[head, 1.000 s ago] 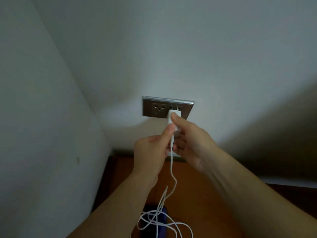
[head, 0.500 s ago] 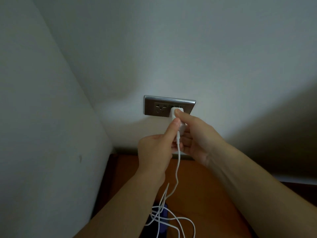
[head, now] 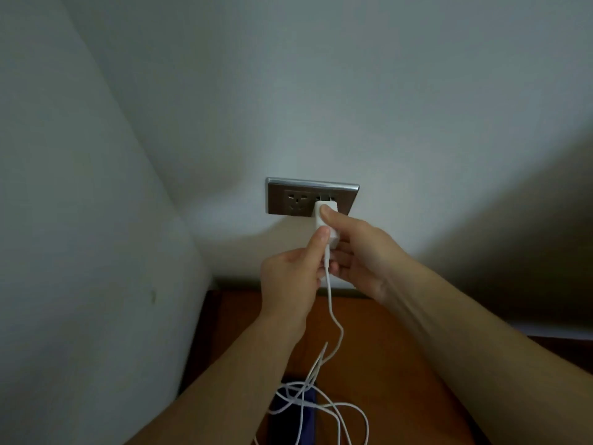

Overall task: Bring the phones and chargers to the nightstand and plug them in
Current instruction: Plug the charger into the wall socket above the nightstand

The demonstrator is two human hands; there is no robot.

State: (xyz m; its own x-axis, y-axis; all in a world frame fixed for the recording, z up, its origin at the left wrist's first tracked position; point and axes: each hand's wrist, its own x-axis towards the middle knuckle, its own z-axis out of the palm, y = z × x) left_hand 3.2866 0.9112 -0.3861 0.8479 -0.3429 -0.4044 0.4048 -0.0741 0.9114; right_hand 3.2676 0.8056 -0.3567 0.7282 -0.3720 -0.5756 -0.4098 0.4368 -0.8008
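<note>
Two hands on one white charger point(head: 324, 220). The right hand point(head: 362, 252) pinches the block, and the left hand point(head: 290, 281) pinches the cable point(head: 333, 316) right at the block's base. The block sits against the right half of the wall socket point(head: 288, 200), barely shifted over the last second. Looks like the final push; can't confirm it's fully seated. Slack trails down to the nightstand point(head: 385, 348), looped over a dark blue phone point(head: 285, 428) at its near left edge.
</note>
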